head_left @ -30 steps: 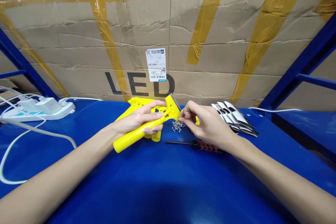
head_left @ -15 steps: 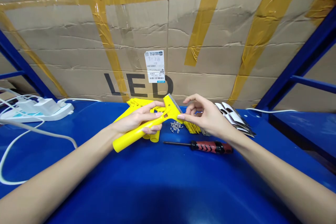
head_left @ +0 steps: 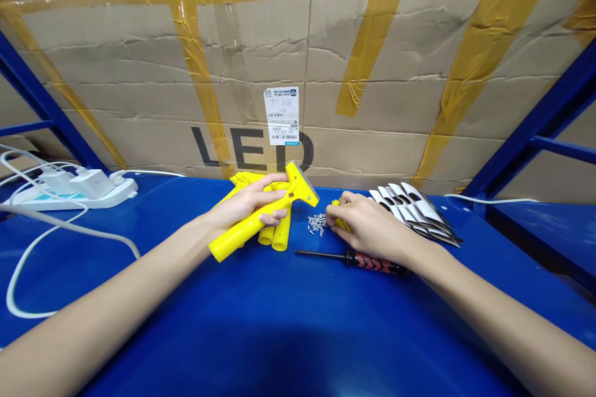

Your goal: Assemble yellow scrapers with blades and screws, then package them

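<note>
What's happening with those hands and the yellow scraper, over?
Left hand gripping scraper, head to the right. Right hand fingertips beside screws, grasp unclear. Screwdriver lying close by right hand, possibly a slight nuisance.

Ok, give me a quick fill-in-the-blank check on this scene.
The left hand grips a scraper coloured ____.
Small metal ____ lie heaped beside the right hand.
The screwdriver is black and ____.
Big letters on the cardboard box spell ____.

Missing words: yellow; screws; red; LED.
</note>
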Action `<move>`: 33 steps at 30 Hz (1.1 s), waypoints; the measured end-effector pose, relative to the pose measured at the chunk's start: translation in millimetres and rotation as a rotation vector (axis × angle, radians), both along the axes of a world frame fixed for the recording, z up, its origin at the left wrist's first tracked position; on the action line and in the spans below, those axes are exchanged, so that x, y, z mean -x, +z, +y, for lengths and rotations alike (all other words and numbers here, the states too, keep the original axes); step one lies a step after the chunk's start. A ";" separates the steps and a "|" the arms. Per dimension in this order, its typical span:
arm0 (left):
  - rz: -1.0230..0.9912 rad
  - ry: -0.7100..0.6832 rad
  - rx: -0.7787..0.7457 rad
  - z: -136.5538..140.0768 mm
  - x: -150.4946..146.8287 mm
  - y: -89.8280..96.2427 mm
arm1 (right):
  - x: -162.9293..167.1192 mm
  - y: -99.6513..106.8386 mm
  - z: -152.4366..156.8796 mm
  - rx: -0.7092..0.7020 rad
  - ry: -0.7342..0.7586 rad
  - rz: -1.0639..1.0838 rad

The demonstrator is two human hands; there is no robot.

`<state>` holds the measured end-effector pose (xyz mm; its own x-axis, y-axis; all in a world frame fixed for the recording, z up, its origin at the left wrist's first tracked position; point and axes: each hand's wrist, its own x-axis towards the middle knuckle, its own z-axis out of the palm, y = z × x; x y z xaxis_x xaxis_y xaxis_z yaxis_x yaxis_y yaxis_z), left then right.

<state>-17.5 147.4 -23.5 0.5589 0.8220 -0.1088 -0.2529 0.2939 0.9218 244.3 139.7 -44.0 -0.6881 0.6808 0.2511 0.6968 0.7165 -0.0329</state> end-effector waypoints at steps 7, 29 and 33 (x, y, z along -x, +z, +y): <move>0.010 -0.006 0.006 -2.4 -1.8 1.0 | -2.8 0.3 2.9 0.087 -0.005 0.072; 0.031 -0.056 -0.010 -3.6 -2.4 -1.3 | -1.8 1.3 3.0 0.260 0.012 0.160; 0.056 -0.067 -0.018 -6.1 -4.8 0.6 | -0.2 1.5 1.4 0.260 0.015 0.156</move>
